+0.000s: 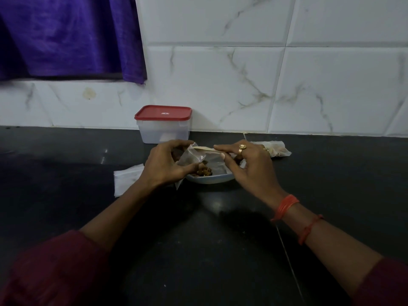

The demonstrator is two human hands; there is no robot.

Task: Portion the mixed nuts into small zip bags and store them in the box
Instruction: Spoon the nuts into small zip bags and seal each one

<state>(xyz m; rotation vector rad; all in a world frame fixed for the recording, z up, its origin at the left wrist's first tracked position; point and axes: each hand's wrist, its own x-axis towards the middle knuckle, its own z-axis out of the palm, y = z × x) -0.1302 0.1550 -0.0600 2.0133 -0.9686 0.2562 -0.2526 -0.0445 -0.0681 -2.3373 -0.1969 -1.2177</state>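
Right now I have both hands on one small zip bag [192, 156], held just above the bowl [212, 180] of mixed nuts [204, 172] near the middle of the table [66, 155]. My left hand [163, 164] grips the bag's left side with curled fingers. My right hand [251, 171] pinches the pale zip strip along the top edge between thumb and forefinger.

I judge the bag to be thin, limp film that is nearly weightless and a bit slick. It will crumple or fold shut wherever I am not holding it. The stiffer zip strip is the one firm place to take hold, so pinching it at both ends should keep the mouth open. The nuts look small, hard and loose, so they will likely roll and scatter if the mouth sags.

The box [163, 133] stands behind the bowl against the wall tiles. Its red lid [163, 112] is on, it looks rigid, and it should lift easily by its sides. One flat bag [127, 180] lies left of the bowl, and another bag [278, 149] lies beyond my right hand. I cannot tell what that one holds.
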